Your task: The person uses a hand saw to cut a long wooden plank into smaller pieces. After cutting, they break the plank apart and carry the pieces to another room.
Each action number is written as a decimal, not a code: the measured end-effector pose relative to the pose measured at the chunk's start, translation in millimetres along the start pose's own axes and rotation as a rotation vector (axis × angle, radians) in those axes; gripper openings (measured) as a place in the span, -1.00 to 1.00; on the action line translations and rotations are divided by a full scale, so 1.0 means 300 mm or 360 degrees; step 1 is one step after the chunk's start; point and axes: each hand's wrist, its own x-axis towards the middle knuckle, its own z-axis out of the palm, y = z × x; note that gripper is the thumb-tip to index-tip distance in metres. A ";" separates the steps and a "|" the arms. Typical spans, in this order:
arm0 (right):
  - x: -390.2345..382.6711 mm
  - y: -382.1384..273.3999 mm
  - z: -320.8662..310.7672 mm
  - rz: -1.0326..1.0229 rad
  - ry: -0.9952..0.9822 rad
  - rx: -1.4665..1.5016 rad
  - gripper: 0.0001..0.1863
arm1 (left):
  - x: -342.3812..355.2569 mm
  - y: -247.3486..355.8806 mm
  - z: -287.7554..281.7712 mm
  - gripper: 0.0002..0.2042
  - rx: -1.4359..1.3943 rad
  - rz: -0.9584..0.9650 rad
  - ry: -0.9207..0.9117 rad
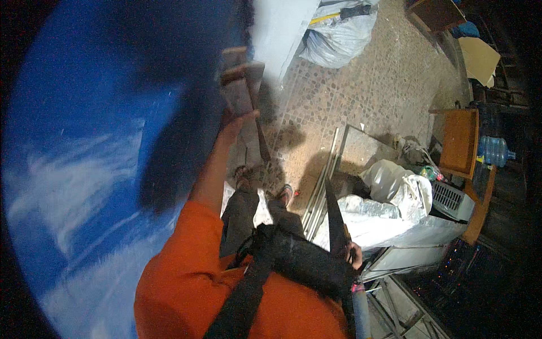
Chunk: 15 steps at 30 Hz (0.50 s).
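My left hand (pixel 238 120) reaches forward along the blue wall, its fingers closed around the lower end of a brown, box-edged wooden piece (pixel 240 90). Motion blur hides its exact shape. Below that hand a narrow dark strip runs down toward the floor; whether it joins the wooden piece I cannot tell. At my right side, my right hand (pixel 354 255) is curled next to the wide end of a dark, tapering, blade-like thing (pixel 334 217), which points away from me. The hand seems to grip it, though part of the grip is hidden.
White streaks mark the blue wall (pixel 84 169) on my left. Ahead lies a stuffed white sack (pixel 339 42) on the speckled tile floor (pixel 367 85). On my right are long thin strips (pixel 322 192), a white bag (pixel 401 189), a grey crate (pixel 451 200) and a water bottle (pixel 493 151).
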 end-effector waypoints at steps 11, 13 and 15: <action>0.243 -0.492 0.243 -0.0508 -0.0790 -0.0191 -0.40 | -1.161 0.155 -0.213 -0.58 -0.0799 0.0515 0.0479; 0.195 -0.474 0.278 -0.0535 -0.1195 -0.0305 -0.40 | -1.321 0.203 -0.202 -0.65 -0.0655 0.0599 0.0596; 0.135 -0.455 0.306 -0.0599 -0.1533 -0.0449 -0.41 | -1.436 0.139 -0.199 -0.68 -0.0649 0.0647 0.0709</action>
